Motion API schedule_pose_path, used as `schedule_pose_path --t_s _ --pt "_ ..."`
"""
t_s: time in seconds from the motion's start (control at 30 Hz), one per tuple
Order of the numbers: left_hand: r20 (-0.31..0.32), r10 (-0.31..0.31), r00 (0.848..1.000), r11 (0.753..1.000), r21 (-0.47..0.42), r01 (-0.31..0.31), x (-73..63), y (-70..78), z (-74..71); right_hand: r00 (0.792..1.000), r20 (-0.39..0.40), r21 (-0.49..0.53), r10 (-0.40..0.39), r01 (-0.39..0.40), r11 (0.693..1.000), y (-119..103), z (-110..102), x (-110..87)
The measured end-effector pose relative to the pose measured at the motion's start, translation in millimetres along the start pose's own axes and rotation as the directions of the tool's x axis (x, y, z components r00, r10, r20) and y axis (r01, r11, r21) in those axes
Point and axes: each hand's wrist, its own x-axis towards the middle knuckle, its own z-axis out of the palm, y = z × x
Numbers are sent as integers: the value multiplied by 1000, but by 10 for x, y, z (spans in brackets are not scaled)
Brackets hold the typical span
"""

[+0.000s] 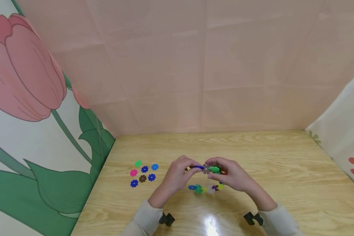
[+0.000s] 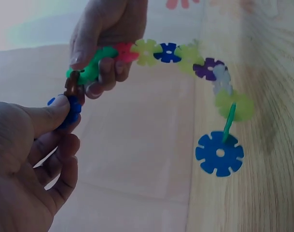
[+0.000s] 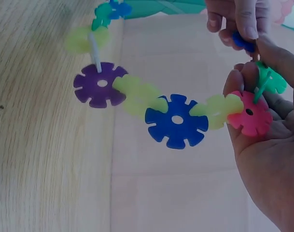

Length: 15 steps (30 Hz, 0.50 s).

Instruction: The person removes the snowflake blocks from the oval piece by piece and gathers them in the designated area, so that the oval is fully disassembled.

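My left hand [image 1: 178, 172] pinches a dark blue notched plastic disc [image 2: 72, 116] between thumb and fingers. Right beside that disc, a brown disc [image 2: 72, 83] sits at the end of a chain of slotted-together discs. My right hand [image 1: 231, 172] grips the chain near this end, thumb and fingers around a green disc [image 2: 91, 68]. A pink disc [image 3: 250, 113] lies against the right fingers. From there the chain curves through yellow, blue [image 3: 176, 121], purple [image 3: 100, 84] and whitish discs to a blue disc [image 2: 219, 162] at its other end.
Several loose discs lie on the wooden table [image 1: 106, 209] left of my hands, among them a green [image 1: 138, 163], a pink [image 1: 133, 172] and a brown one [image 1: 143, 178]. A pinkish cloth [image 1: 200, 82] hangs behind the table, with flower-printed cloths at both sides.
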Motion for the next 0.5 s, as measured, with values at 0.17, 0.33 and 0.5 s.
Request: schedule_pose_path --t_s 0.17,0.33,0.5 --pt "-52 41 998 999 27 -39 -12 -19 7 999 -28 -2 31 -31 1000 -15 5 3" --pt "-109 154 982 986 82 -146 1 -35 26 998 -58 -18 14 -15 1000 -29 18 7" --pt "-118 186 976 979 104 -174 -6 -32 4 998 -69 -34 -13 11 999 -44 23 12"
